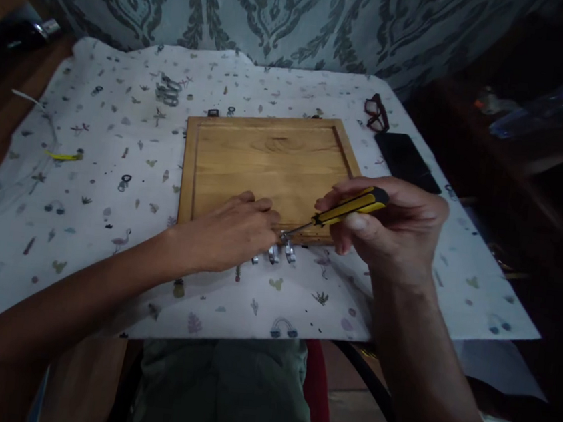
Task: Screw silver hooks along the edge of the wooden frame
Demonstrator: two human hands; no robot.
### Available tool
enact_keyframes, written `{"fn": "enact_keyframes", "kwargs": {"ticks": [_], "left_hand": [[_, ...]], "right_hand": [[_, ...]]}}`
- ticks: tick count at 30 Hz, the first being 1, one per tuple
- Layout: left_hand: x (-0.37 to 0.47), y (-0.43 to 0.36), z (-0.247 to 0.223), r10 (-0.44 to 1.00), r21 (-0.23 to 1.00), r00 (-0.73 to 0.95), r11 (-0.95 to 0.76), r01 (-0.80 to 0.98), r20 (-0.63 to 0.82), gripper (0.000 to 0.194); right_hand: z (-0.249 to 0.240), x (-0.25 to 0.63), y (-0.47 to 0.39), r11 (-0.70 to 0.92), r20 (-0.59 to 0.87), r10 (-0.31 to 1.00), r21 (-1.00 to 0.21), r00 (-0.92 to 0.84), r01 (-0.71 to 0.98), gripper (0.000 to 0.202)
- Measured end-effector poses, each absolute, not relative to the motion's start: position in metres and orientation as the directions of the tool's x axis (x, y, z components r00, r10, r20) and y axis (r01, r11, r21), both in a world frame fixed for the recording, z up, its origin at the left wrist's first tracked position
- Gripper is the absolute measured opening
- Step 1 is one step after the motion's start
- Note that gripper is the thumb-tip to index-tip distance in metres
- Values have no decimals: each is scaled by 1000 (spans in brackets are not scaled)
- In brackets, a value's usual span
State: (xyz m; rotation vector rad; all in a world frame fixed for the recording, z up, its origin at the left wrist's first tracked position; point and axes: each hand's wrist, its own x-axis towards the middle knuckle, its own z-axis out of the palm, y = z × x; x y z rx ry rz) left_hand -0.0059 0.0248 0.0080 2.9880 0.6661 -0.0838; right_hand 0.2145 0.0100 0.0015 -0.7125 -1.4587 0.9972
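A wooden board [267, 159] with a raised rim lies flat on the patterned tablecloth. Small shiny metal fittings [289, 251] sit along its near edge. My left hand [226, 232] is curled over that edge, with its fingertips close beside the fittings; the thumb is hidden. Between the thumb and fingers of my right hand [395, 226] is a screwdriver [349, 207] with a yellow and black handle. It tilts down to the left, and its tip meets a fitting at the board's edge. Any screw there is too small to make out.
Several metal clip-like pieces [168, 90] lie at the back left of the tablecloth [104, 273]. A yellow item [64, 156] is at the left. Glasses [377, 113] and a dark phone [407, 161] lie to the right behind the board. A patterned wall [282, 16] stands behind.
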Motion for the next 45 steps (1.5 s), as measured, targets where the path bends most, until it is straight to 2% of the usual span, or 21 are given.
{"fn": "enact_keyframes", "kwargs": {"ticks": [8, 13, 17, 21, 28, 31, 37, 41, 45], "left_hand": [[-6, 25, 4, 425, 72, 904, -901, 428, -47, 22], [-6, 25, 5, 425, 96, 903, -898, 430, -65, 25], [-7, 23, 8, 430, 117, 898, -891, 439, -93, 27], [-8, 22, 8, 431, 93, 901, -896, 435, -58, 27], [-8, 23, 3, 425, 83, 905, -902, 424, 5, 25], [-8, 25, 0, 420, 86, 908, -905, 417, 11, 21], [-6, 24, 2, 420, 66, 907, -907, 417, 42, 23], [-6, 24, 6, 419, 54, 907, -907, 417, 46, 20], [-6, 23, 8, 422, 46, 905, -906, 420, 52, 19]], "right_hand": [[-1, 209, 7, 499, 499, 866, -864, 16, -72, 21], [5, 208, 13, 587, 559, 799, -805, 223, -88, 25], [8, 209, 22, 569, 518, 793, -818, 321, -85, 26], [1, 212, 29, 452, 390, 863, -880, 322, -146, 27], [1, 214, 41, 293, 234, 936, -931, 262, -218, 29], [9, 213, 45, 247, 209, 956, -952, 206, -179, 31], [23, 205, 60, 213, 213, 977, -973, 2, 85, 38], [32, 190, 78, 270, 219, 953, -927, -208, 261, 52], [40, 158, 102, 331, 114, 878, -845, -464, 420, 62]]}}
